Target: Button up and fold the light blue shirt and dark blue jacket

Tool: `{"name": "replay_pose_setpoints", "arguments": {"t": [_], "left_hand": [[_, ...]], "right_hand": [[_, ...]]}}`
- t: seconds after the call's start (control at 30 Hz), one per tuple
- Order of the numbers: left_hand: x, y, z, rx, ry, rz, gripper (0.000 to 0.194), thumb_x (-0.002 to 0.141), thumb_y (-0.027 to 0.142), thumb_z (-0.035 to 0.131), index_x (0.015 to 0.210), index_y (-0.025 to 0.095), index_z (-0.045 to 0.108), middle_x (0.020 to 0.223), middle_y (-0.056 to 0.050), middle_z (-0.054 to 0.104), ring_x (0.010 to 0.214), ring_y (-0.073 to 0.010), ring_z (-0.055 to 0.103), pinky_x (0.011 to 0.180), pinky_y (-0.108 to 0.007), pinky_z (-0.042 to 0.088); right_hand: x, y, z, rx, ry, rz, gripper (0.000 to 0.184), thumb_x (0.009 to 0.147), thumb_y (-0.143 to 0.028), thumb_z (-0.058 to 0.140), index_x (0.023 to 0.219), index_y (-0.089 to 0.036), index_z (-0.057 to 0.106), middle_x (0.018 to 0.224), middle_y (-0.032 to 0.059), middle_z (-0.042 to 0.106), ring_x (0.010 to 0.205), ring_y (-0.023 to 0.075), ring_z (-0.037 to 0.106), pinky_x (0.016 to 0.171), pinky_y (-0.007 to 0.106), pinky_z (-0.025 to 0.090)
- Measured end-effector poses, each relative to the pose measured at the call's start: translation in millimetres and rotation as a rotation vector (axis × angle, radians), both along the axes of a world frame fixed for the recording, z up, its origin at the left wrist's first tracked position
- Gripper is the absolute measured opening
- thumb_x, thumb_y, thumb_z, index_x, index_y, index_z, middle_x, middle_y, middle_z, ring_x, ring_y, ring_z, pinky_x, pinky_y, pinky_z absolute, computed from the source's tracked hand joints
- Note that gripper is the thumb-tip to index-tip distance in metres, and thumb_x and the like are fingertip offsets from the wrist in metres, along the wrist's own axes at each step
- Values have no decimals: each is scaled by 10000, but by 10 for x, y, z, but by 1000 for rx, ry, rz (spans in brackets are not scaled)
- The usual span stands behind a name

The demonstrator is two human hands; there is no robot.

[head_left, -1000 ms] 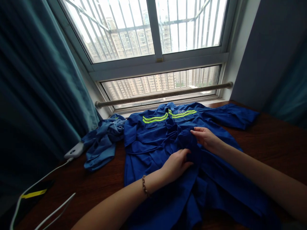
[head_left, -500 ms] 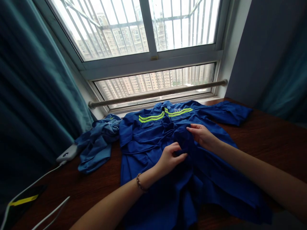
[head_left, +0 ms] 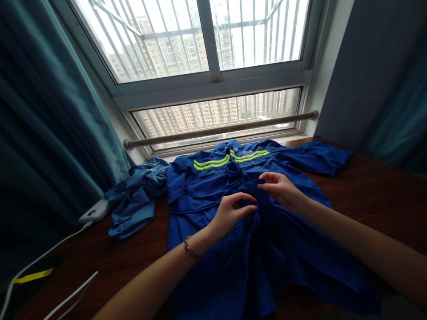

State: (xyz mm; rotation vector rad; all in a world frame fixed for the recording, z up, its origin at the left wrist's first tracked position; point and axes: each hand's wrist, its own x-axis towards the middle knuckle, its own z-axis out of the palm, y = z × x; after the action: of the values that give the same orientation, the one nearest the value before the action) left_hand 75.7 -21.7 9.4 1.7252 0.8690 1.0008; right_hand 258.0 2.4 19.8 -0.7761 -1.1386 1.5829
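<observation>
The blue jacket (head_left: 203, 191) lies spread on the table (head_left: 383, 204), just before the window (head_left: 187, 93). For good work, hold its raised front edge (head_left: 255, 222) gently stretched between your hands, and let the rest lie loose, so that nothing pulls. Your right hand (head_left: 282, 189), the nearer one to the window, pinches the edge between thumb and fingertips. Your left hand (head_left: 230, 213), farther from the window, has thumb and forefinger curved, tips nearly together at the edge; whether they grip it, I cannot tell.
</observation>
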Motion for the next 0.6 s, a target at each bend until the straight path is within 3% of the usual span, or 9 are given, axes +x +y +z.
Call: {"name": "replay_pose_setpoints", "arguments": {"t": [0.2,0.33,0.43,0.6], "left_hand": [[5,47,4,-219,-183,-66,347,589,251,720,895,113,632,848,-37,639,678,-131,601,633,-249,515],[-7,87,-21,-298,-268,3,274,574,241,729,793,113,625,730,-7,648,585,-126,607,570,-245,516],[-11,87,-20,-279,-216,33,241,578,254,726,736,108,617,654,-2,647,510,-127,601,514,-230,499],[-10,52,11,-186,-144,35,231,599,257,713,754,116,617,618,8,638,503,-126,604,492,-206,481]], "right_hand": [[-20,-45,27,24,-2,67,278,583,-229,732,767,-160,536,688,-18,600,577,95,556,529,200,428],[-30,-71,21,60,-20,151,230,632,-230,704,787,-150,555,698,-7,611,598,79,558,546,181,413],[-41,-79,5,74,-77,175,233,660,-258,684,817,-152,550,721,20,633,601,90,564,503,175,381],[-49,-57,-21,129,-180,100,249,643,-292,690,795,-144,560,721,32,647,554,83,538,459,173,339]]}}
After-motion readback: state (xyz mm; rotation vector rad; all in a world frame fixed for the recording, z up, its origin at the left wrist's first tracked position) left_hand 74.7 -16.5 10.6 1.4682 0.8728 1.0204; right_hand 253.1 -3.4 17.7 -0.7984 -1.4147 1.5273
